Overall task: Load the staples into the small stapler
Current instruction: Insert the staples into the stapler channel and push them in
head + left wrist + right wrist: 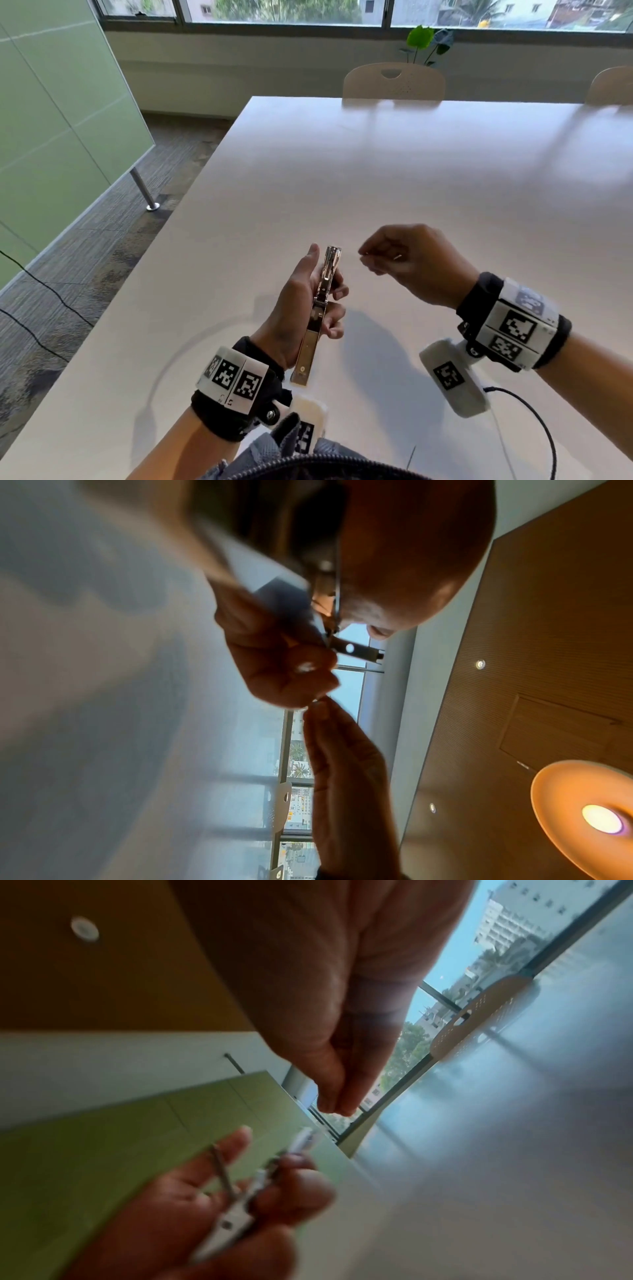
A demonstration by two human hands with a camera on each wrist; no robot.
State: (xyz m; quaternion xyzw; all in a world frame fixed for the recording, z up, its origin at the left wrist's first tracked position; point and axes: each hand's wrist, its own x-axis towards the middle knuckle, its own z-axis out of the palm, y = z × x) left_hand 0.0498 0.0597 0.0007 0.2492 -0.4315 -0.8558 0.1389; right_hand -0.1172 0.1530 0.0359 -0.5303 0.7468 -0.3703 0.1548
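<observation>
My left hand [301,301] grips a small shiny metal stapler [322,298], thumb on its left side and fingers curled round its right. The stapler is swung open and lies stretched out lengthwise, its front end pointing away from me. My right hand [370,260] hovers just right of the stapler's front end and pinches a thin strip of staples [368,254], blurred by motion. In the left wrist view the stapler [356,649] juts past my curled fingers [287,669]. In the right wrist view the pinching fingertips [334,1104] hang above the stapler [236,1213].
Both hands are above a white table [411,178]. Its left edge runs diagonally beside a green glass partition [51,120]. Two beige chairs [394,80] stand at the far side below a window. A black cable [534,411] lies at the near right.
</observation>
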